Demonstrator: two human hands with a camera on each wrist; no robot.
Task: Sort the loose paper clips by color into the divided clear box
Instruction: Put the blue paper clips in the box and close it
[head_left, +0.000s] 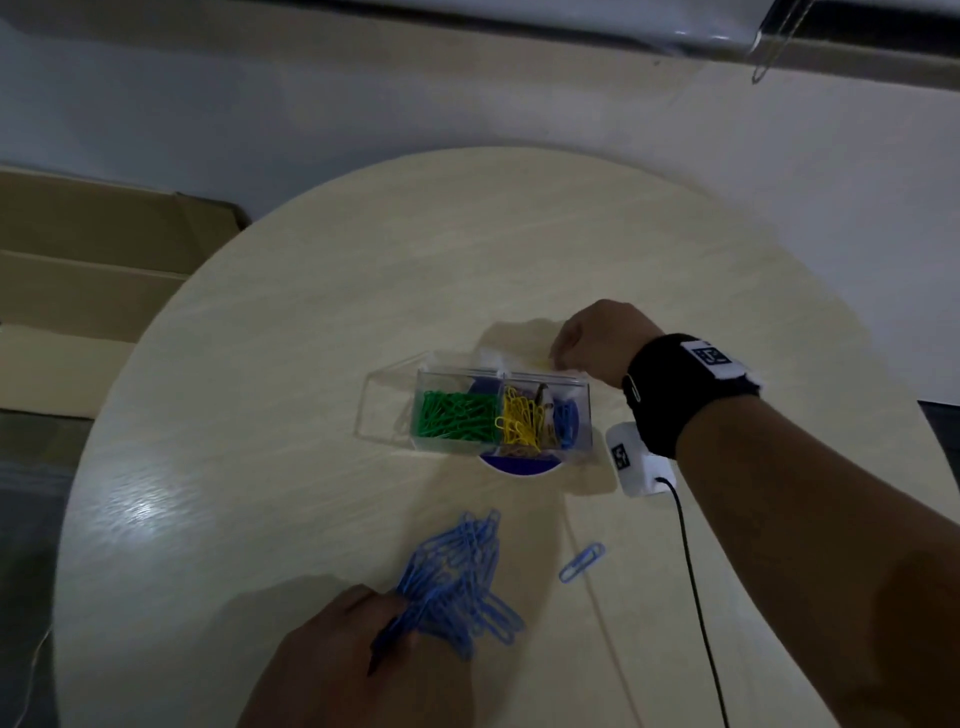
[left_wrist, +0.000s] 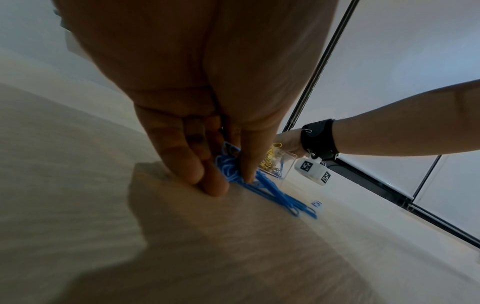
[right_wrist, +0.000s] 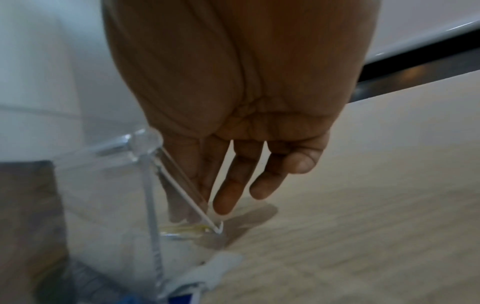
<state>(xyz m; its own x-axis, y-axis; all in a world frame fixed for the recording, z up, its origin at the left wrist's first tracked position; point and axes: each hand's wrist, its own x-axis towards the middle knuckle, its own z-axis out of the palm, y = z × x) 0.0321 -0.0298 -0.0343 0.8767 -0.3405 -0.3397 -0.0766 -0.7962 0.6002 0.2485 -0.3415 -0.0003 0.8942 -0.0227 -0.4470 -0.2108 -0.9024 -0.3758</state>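
Nearest the camera, the left hand (head_left: 358, 654) rests on the round table (head_left: 260, 364) at the edge of a heap of blue clips (head_left: 462, 577). The left wrist view shows its thumb and fingers (left_wrist: 207, 183) closed around a bunch of those clips (left_wrist: 233, 170), pinching them against the tabletop, while the rest of the heap trails away from the hand. One single blue clip (head_left: 582, 561) lies apart to the right of the heap.

Farther out, near the table's middle, stands the clear box (head_left: 431, 374), its lid swung open to the left. Green clips (head_left: 457, 413) fill its left compartment, yellow clips (head_left: 519, 418) the middle one, and a few blue ones (head_left: 566, 418) lie in the right one. Something round, blue and white (head_left: 519, 465), shows beneath the box.

Just behind the box's far right corner, the right hand (head_left: 597, 338) reaches down, fingers pointing at the table. In the right wrist view its outer fingers (right_wrist: 233, 185) hang loosely extended; the thumb and forefinger are seen only blurred through the box wall (right_wrist: 109, 185), next to a yellowish smear (right_wrist: 182, 229), so whether they pinch anything cannot be told.
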